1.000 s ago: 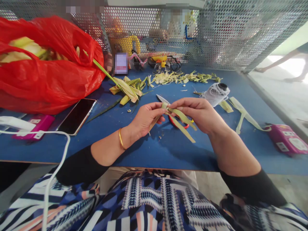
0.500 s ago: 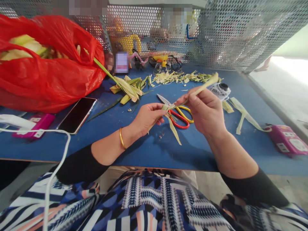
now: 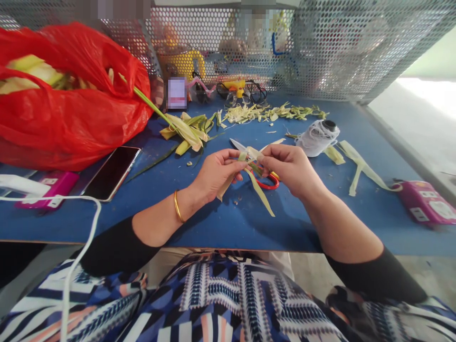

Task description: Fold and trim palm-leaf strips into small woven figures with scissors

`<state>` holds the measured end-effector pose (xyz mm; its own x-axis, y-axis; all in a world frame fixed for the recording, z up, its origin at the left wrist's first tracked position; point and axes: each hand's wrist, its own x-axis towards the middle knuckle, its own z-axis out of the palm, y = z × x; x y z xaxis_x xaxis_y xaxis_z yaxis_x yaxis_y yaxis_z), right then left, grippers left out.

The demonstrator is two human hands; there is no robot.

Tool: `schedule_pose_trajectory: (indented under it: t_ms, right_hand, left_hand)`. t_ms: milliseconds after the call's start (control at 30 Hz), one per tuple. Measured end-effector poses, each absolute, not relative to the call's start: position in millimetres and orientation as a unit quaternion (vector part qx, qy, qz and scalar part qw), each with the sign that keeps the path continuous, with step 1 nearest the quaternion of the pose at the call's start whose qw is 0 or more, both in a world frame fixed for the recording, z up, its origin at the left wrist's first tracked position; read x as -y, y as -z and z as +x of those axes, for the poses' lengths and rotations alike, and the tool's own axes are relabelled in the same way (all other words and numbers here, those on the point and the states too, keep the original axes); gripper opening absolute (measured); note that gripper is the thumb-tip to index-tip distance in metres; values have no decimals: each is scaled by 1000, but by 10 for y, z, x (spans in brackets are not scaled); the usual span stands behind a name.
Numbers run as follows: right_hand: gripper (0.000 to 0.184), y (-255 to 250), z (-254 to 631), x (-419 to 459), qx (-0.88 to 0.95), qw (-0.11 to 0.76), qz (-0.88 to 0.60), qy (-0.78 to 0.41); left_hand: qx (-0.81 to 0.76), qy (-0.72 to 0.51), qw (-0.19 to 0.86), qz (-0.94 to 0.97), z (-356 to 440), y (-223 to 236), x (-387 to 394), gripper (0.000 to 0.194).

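Note:
Pale green strips of dried husk or leaf point(image 3: 261, 194) hang from between my two hands, one long end dangling toward me. My left hand point(image 3: 223, 173), with a gold bangle at the wrist, pinches the strips where they cross. Close by on the right, my right hand point(image 3: 288, 168) pinches another part of the husk strip, whose tip pokes out above the fingers. Beneath the hands lie scissors point(image 3: 270, 182) with red and yellow handles, partly hidden. A spool of white thread point(image 3: 317, 137) stands just beyond my right hand.
A red plastic bag point(image 3: 81, 128) of husks fills the left, near a phone point(image 3: 113, 173) and a white cable point(image 3: 94, 228). Husk pieces point(image 3: 185, 130) and trimmed scraps point(image 3: 249, 113) lie farther back, before a perforated metal screen point(image 3: 199, 28). A purple box point(image 3: 425, 202) sits right.
My right hand has moved left and down toward my left hand, drawing the strip in. The thread spool is now in fuller view. My left hand keeps its pinch.

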<state>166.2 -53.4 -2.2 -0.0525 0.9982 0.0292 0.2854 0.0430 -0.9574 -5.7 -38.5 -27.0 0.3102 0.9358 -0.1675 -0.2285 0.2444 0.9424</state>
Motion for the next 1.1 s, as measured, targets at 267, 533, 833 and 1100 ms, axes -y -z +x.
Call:
schedule_pose_trajectory:
  t_ms: [267,533,833,1100]
  right_hand:
    - [14,8,1662,524,575,386,-551,-466]
    - [17,32,1651,541,599,399,-564,-406]
    - [15,24,1666,553,622,366,-534,-440]
    - [16,43,1668,556,650,368,-538,-391]
  left_hand:
    - [-402,-420,683,441,-51,262,390,25]
    - [-404,-421,687,433,-43,254,388,24]
    - [-397,-412,697,432,-53,247,394,26]
    - [-385,-410,711,422,-57,249,375,27]
